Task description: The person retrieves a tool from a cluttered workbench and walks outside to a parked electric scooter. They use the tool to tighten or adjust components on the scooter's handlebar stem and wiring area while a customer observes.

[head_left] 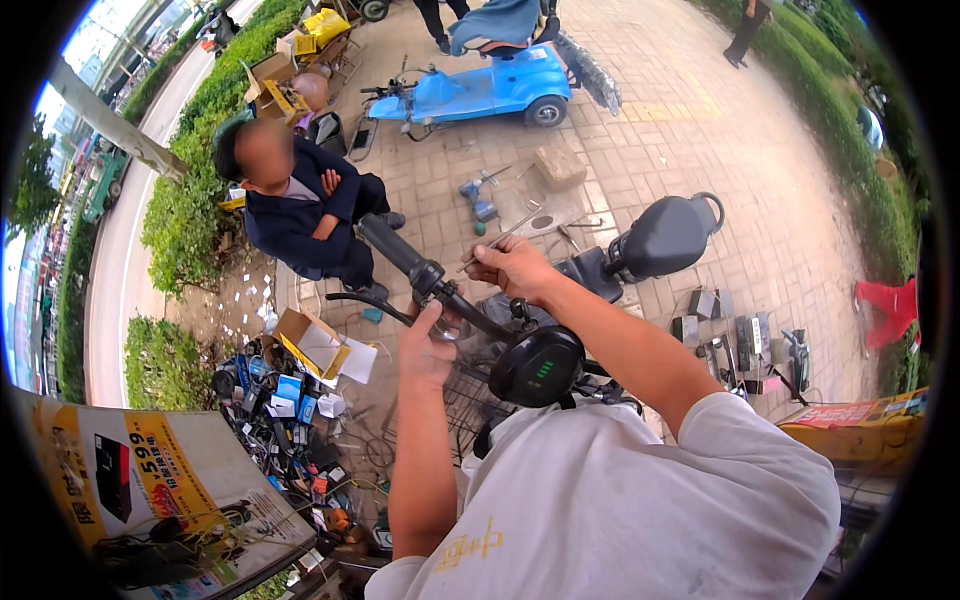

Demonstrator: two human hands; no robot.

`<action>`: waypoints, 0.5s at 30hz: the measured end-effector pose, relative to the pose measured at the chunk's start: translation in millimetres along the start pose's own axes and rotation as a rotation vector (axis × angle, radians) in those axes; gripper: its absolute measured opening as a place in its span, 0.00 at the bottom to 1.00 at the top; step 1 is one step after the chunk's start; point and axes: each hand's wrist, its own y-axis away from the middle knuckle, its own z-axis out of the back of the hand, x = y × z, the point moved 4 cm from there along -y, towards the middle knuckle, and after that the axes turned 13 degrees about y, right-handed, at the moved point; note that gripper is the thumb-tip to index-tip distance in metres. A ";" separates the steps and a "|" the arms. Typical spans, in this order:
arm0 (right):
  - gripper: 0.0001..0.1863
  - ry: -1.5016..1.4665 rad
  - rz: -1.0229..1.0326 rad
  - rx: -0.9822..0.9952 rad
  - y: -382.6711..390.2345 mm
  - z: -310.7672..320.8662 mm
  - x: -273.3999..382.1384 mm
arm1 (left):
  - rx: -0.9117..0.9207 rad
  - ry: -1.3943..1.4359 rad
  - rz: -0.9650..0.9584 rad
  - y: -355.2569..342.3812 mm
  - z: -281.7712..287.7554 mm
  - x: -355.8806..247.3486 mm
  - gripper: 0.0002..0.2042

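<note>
In front of me stands a small electric scooter with a black handlebar grip (392,247), a black brake lever (365,300) and a round dash display (538,366) showing green bars. My left hand (428,345) is closed just below the handlebar, beside the inner end of the brake lever. What its fingers hold is hidden. My right hand (515,270) pinches a thin metal rod-like tool (520,221), held slanted above the handlebar, apart from the grip. Beyond my right hand is the scooter's black seat (660,238).
A person with folded arms (310,210) is close at the left. On the paving lie a blue cordless drill (480,197), a stone block (560,167) and batteries (752,342). An open carton (312,342) sits by a parts heap (290,400). Farther off stands a blue three-wheeler (480,95).
</note>
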 end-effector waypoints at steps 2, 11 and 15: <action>0.11 -0.059 0.041 0.023 6.0 0.6 4.8 | 0.007 -0.019 0.019 0.6 -2.2 -0.8 0.16; 0.13 0.035 0.117 0.239 4.6 -10.4 8.5 | -0.028 -0.024 -0.006 -0.4 -0.9 1.2 0.15; 0.13 0.111 0.062 0.180 8.6 -12.3 13.4 | -0.008 -0.029 0.009 -2.2 4.8 0.7 0.14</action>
